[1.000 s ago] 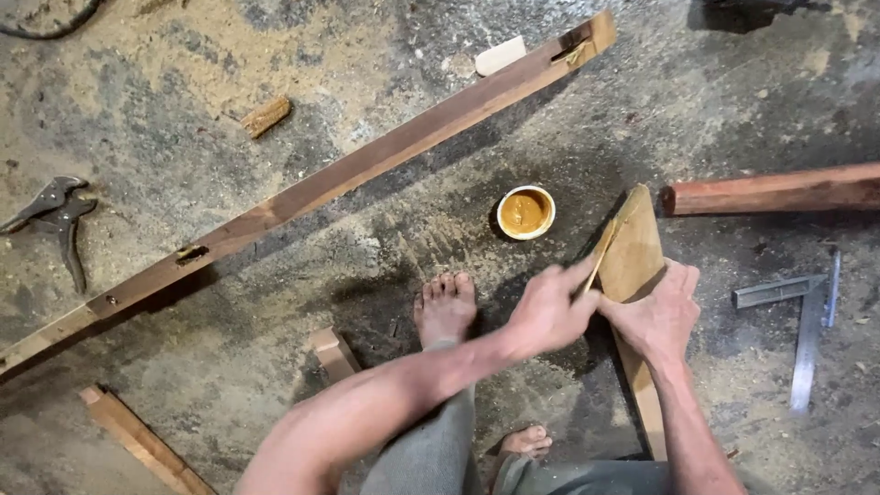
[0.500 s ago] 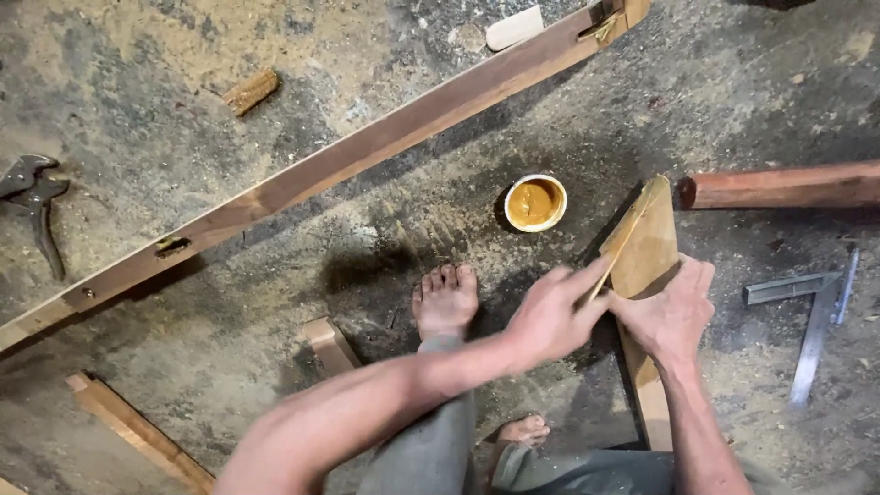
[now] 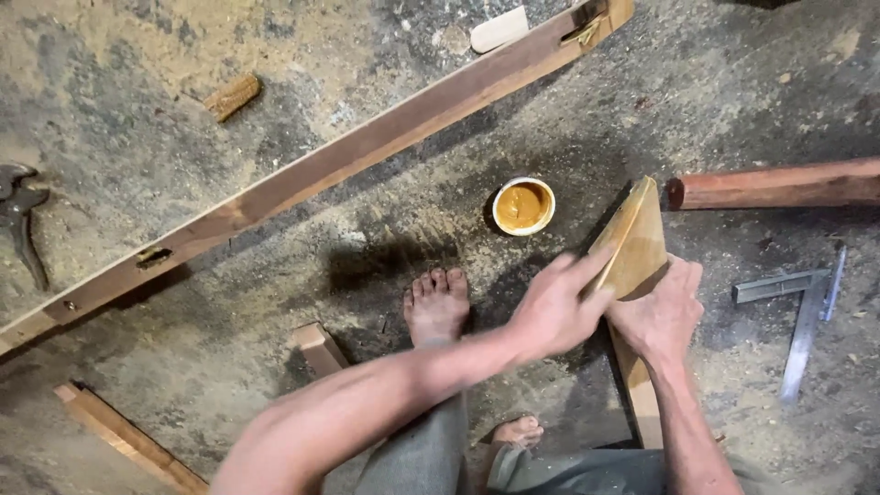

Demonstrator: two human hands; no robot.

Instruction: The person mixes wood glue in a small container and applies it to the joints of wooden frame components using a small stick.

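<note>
A light wooden piece [image 3: 635, 240] with a pointed top stands tilted on the dusty floor, its lower part [image 3: 641, 399] running toward me. My right hand [image 3: 662, 316] grips its lower right side. My left hand [image 3: 555, 308] reaches across with fingers pressed along the piece's left edge. A small white cup of tan paste [image 3: 523, 205] sits on the floor just left of the piece's tip. My bare left foot [image 3: 436, 306] rests on the floor beside my left hand.
A long brown wooden rail [image 3: 348, 154] crosses the floor diagonally. A reddish round beam [image 3: 779, 185] lies at right, above a metal square [image 3: 807, 307]. Pliers [image 3: 20, 220] lie at far left. Small wood blocks [image 3: 318, 346] and a plank [image 3: 128, 438] sit nearby.
The view has shifted slightly, so things sit a little further left in the frame. My left fingers have slid up along the piece's left edge. My right hand keeps its hold.
</note>
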